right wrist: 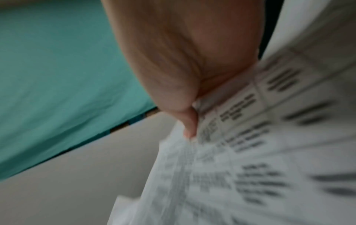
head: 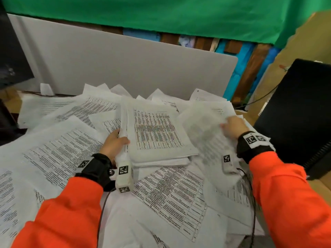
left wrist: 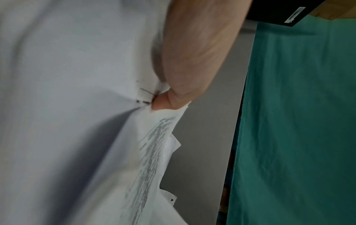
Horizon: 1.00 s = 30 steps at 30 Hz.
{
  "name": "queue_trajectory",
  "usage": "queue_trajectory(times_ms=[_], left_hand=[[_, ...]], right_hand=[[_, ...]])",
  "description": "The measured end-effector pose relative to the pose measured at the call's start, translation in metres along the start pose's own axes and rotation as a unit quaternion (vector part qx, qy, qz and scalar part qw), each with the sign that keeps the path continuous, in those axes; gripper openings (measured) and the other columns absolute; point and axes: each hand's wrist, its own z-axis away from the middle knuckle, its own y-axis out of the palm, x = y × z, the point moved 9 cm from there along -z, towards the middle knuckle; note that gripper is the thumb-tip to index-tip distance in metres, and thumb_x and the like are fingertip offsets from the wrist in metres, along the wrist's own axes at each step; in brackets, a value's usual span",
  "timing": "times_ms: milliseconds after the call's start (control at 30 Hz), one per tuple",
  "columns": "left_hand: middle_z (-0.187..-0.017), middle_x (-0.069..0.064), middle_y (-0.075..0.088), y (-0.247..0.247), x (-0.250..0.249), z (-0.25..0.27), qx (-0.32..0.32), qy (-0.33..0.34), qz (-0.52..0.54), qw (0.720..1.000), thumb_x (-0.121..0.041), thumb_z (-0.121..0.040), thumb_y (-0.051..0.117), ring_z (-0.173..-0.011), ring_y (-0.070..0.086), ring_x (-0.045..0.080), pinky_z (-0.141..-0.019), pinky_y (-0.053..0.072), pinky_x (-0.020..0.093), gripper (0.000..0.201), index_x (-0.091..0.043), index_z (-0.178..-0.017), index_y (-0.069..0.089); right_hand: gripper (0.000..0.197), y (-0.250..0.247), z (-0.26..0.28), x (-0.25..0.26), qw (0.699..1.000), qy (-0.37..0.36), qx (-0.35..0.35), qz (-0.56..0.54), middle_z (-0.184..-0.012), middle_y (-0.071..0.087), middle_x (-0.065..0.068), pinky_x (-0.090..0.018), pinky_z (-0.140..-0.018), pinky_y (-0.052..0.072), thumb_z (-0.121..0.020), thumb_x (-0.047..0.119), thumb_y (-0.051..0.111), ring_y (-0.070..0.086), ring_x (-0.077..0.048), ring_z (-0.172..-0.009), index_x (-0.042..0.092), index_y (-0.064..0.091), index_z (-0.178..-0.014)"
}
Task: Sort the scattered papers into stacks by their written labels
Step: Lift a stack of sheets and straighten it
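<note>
Printed white papers (head: 59, 151) lie scattered over the whole desk. A thick stack of table-printed sheets (head: 157, 133) sits in the middle. My left hand (head: 114, 144) grips the stack's left edge, thumb on top and fingers underneath; the left wrist view shows the thumb (left wrist: 165, 103) pressed on the paper (left wrist: 77, 91). My right hand (head: 232, 128) holds a lifted, blurred sheet (head: 206, 126) just right of the stack. In the right wrist view its thumb (right wrist: 189, 123) pinches that printed sheet (right wrist: 250, 152).
A grey partition (head: 125, 65) stands behind the desk, with a green cloth (head: 161, 15) above it. A dark monitor (head: 12, 51) is at the far left. A black computer case (head: 300, 111) stands at the right on the wooden surface.
</note>
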Motion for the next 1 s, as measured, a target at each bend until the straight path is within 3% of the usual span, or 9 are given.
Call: queue_trajectory(times_ms=[133,233,367,500,633,733,833,967,1000], left_hand=[[-0.119,0.016,0.063,0.001,0.006,-0.002,0.001,-0.018,-0.006,1.000,0.003,-0.090,0.049,-0.088,0.064,0.025,-0.065,0.051,0.029,0.038,-0.002,-0.127,0.050],[-0.111,0.015,0.066,0.000,0.009,-0.002,-0.004,-0.029,-0.003,1.000,0.000,-0.092,0.046,-0.082,0.064,0.023,-0.059,0.053,0.029,0.033,-0.001,-0.126,0.050],[-0.108,0.011,0.065,0.008,0.007,0.000,0.007,-0.022,0.032,0.999,-0.012,-0.101,0.043,-0.080,0.063,0.017,-0.052,0.054,0.020,0.029,-0.003,-0.127,0.050],[-0.135,0.003,0.049,0.001,0.005,-0.003,-0.024,-0.022,0.011,0.999,-0.037,-0.102,0.038,-0.120,0.051,0.021,-0.092,0.041,0.027,0.050,-0.008,-0.142,0.038],[-0.146,0.003,0.044,-0.005,0.009,-0.012,-0.014,-0.019,-0.001,1.000,-0.066,-0.089,0.038,-0.132,0.043,0.024,-0.112,0.034,0.040,0.077,-0.013,-0.144,0.038],[-0.131,0.004,0.058,-0.003,0.007,-0.012,0.000,0.000,-0.019,1.000,-0.053,-0.093,0.049,-0.117,0.057,0.022,-0.101,0.045,0.040,0.058,-0.012,-0.135,0.049],[-0.123,0.010,0.064,0.005,0.003,-0.007,0.030,0.024,-0.061,0.997,-0.018,-0.092,0.061,-0.107,0.063,0.027,-0.097,0.048,0.045,0.034,-0.009,-0.124,0.054],[-0.111,0.006,0.064,0.004,-0.022,0.008,0.011,0.089,-0.037,0.995,-0.015,-0.091,0.062,-0.099,0.063,0.025,-0.089,0.052,0.040,0.029,-0.017,-0.118,0.052],[-0.108,0.004,0.065,0.009,-0.034,0.014,0.015,0.115,-0.026,0.993,-0.017,-0.091,0.062,-0.096,0.064,0.022,-0.083,0.054,0.034,0.029,-0.018,-0.118,0.052]], right_hand=[[0.030,-0.089,0.005,-0.013,0.923,0.049,-0.282,-0.256,-0.128,0.056,-0.026,-0.041,-0.098,0.042,-0.103,0.021,0.042,0.053,-0.040,-0.119,0.000,0.054,-0.122],[0.036,-0.099,-0.010,-0.012,0.877,0.057,-0.308,-0.366,-0.129,0.055,-0.018,-0.026,-0.098,0.035,-0.103,0.018,0.043,0.052,-0.028,-0.119,-0.005,0.051,-0.130],[0.039,-0.041,-0.030,0.035,0.940,0.021,-0.178,-0.291,-0.129,0.061,-0.021,-0.030,-0.090,0.041,-0.098,0.023,0.052,0.057,-0.035,-0.120,0.001,0.060,-0.129],[0.039,0.053,-0.014,0.101,0.968,-0.067,-0.026,-0.240,-0.128,0.062,-0.023,-0.046,-0.103,0.045,-0.098,0.026,0.052,0.056,-0.042,-0.120,0.001,0.061,-0.127],[0.056,0.113,-0.004,0.123,0.988,-0.048,0.108,-0.103,-0.135,0.057,-0.018,-0.038,-0.100,0.047,-0.091,0.030,0.067,0.055,-0.037,-0.123,0.001,0.049,-0.134],[0.082,0.134,0.010,0.131,0.972,-0.043,0.220,-0.072,-0.146,0.046,-0.017,-0.036,-0.106,0.042,-0.085,0.033,0.075,0.048,-0.035,-0.131,-0.002,0.033,-0.146],[0.099,0.148,0.033,0.137,0.927,-0.030,0.307,-0.213,-0.143,0.053,-0.013,-0.046,-0.105,0.047,-0.064,0.032,0.087,0.056,-0.033,-0.123,0.004,0.039,-0.145],[0.051,0.126,0.052,0.121,0.866,0.011,0.290,-0.407,-0.107,0.069,-0.010,-0.035,-0.082,0.057,-0.080,0.023,0.081,0.067,-0.025,-0.095,-0.001,0.062,-0.121],[0.050,0.116,0.057,0.115,0.851,0.013,0.281,-0.443,-0.107,0.068,-0.008,-0.034,-0.084,0.055,-0.082,0.026,0.079,0.066,-0.025,-0.098,0.000,0.062,-0.122]])
